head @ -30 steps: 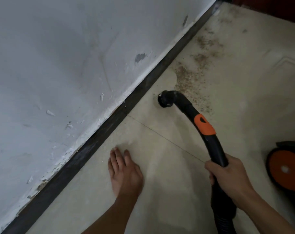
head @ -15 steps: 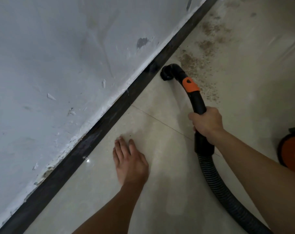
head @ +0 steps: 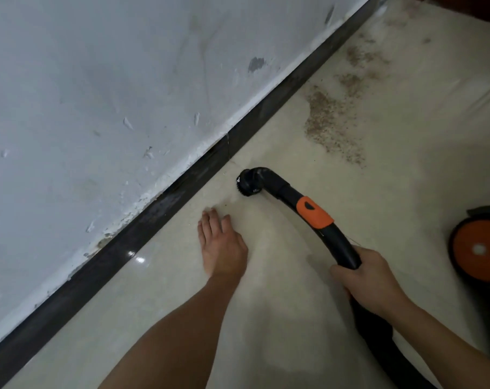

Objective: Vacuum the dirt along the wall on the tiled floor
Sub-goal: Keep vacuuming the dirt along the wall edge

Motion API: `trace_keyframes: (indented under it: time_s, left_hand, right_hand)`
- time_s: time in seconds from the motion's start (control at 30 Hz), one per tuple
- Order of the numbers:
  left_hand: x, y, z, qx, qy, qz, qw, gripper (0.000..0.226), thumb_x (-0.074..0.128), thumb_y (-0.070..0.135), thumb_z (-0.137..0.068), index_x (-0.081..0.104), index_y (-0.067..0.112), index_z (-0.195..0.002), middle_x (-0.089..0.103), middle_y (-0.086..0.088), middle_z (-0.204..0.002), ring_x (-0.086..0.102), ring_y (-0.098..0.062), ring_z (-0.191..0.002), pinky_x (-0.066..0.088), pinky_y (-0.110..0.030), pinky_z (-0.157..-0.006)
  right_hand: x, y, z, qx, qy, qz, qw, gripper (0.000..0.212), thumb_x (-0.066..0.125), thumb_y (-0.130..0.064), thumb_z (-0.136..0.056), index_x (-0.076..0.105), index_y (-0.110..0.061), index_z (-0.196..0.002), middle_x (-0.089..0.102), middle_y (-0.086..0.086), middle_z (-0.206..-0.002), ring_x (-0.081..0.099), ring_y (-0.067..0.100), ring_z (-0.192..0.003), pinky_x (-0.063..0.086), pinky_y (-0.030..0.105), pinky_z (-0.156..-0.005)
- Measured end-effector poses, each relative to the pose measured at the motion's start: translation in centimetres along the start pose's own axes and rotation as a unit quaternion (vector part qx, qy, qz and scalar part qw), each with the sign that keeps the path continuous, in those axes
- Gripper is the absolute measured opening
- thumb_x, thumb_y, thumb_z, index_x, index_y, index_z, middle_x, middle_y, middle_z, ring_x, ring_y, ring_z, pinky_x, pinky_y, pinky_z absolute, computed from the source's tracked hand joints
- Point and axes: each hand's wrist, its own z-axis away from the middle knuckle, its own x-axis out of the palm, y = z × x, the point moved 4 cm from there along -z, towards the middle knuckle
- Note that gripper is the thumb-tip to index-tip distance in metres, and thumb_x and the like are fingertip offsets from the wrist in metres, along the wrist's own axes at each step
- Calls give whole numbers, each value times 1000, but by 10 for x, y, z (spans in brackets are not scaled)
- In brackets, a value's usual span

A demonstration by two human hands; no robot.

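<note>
Clamped in right hand (head: 370, 279), lower right: black curved vacuum wand with orange collar (head: 340, 242), brush nozzle (head: 248, 183) down on pale tiled floor (head: 406, 178). Beyond nozzle, upper right: brown gritty dirt (head: 328, 122), strung along dark skirting (head: 266, 117). Flat on tile, fingers straight: left hand (head: 221, 245).

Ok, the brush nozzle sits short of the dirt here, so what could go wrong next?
1. The left hand lies flat on the tile close to the brush nozzle; a pull back could run over its fingers.
2. The dirt scatters in thin patches farther along the skirting; a single pass by the right hand on the wand may miss some.
3. Knocking the flaking wall could shed more paint.
</note>
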Motion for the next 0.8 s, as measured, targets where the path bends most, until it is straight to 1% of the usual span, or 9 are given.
trace_keyframes:
  time_s: [0.03,0.1,0.2,0.3,0.37,0.53,0.63,0.7,0.8]
  left_hand:
    - [-3,-1,1,3,7,25,1000,31,47,6,-91,58,0,-120,38,-25,-148,26,-39,-142,16,-46,-120]
    - [-13,-8,7,6,18,68,998,25,53,0,-87,62,-3,-110,47,-25,-140,36,-40,-136,29,-47,-115]
    - [-32,-40,37,-1,23,53,998,25,55,4,-85,63,0,-108,50,-22,-135,42,-38,-129,38,-49,-108]
    - [-44,-78,72,-6,20,23,1000,36,44,16,-88,59,3,-118,45,-18,-142,37,-35,-133,35,-46,-110]
    - [-43,-88,78,3,18,-2,1000,40,40,18,-89,56,3,-123,42,-19,-146,34,-34,-136,31,-45,-112]
    - [-40,-87,75,-12,3,-26,1000,43,37,19,-88,54,3,-125,39,-20,-146,33,-37,-135,31,-47,-112]
    - [-42,-87,77,-13,-8,-42,999,46,33,22,-89,52,4,-127,37,-20,-148,31,-37,-137,29,-48,-113]
    - [-44,-85,78,-17,-23,-63,998,41,38,18,-91,51,4,-127,36,-22,-148,30,-39,-138,27,-49,-114]
    - [-46,-70,69,24,-42,-86,995,32,53,3,-83,58,2,-115,45,-27,-137,39,-43,-129,32,-55,-110]
  right_hand:
    - [0,-4,0,-8,5,3,1000,15,68,-3,-79,55,-2,-73,48,3,-54,44,14,-43,38,26,-45]
    - [2,-17,-4,-27,16,15,999,12,69,-7,-78,58,-9,-74,54,4,-57,49,18,-46,40,25,-46]
    - [13,-39,-12,-51,29,36,998,15,71,-15,-76,57,-19,-72,61,6,-60,58,22,-50,45,27,-49]
    - [32,-41,-2,-66,-9,46,997,14,71,-18,-76,57,-19,-73,61,7,-62,60,25,-52,49,31,-53]
    - [35,-29,12,-60,-23,68,996,12,72,-18,-76,60,-18,-77,63,7,-66,62,25,-57,48,31,-53]
    - [6,8,36,-20,27,51,998,13,74,-14,-75,61,-17,-73,60,3,-60,56,20,-51,44,30,-50]
    - [16,8,46,-28,1,75,997,13,74,-21,-74,61,-23,-77,64,1,-65,62,20,-57,49,32,-54]
    - [22,11,53,-35,-4,103,994,15,73,-27,-74,59,-24,-78,63,-1,-67,63,18,-61,48,30,-54]
    - [4,35,64,9,63,84,994,15,71,-26,-76,56,-23,-78,63,1,-67,62,20,-60,49,32,-55]
